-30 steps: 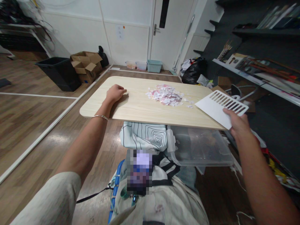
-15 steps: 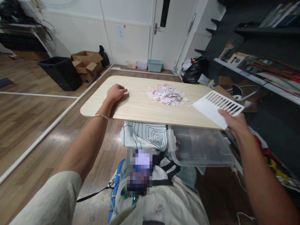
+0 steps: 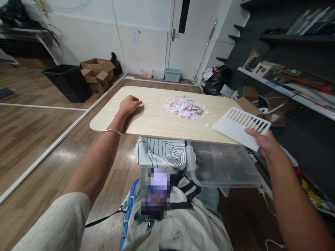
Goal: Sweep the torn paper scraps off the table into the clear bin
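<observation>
A heap of small torn pink and white paper scraps [image 3: 185,106] lies on the light wooden tabletop [image 3: 157,122], right of its middle. My right hand [image 3: 263,141] grips a flat white plastic board with slots [image 3: 239,126] at the table's right edge, its near corner close to a few stray scraps [image 3: 208,124]. My left hand [image 3: 129,104] rests on the left part of the tabletop with its fingers curled loosely and nothing in them; a thin bangle sits on that wrist.
Under the table are a clear plastic lidded box [image 3: 222,165] and a patterned cushion [image 3: 161,153]. A black bin [image 3: 68,82] and open cardboard boxes [image 3: 96,74] stand at the left. Dark shelves [image 3: 288,52] and a black bag [image 3: 217,80] fill the right.
My right hand has shifted the slotted board a little left and down, nearer the stray scraps. My left hand has stayed put.
</observation>
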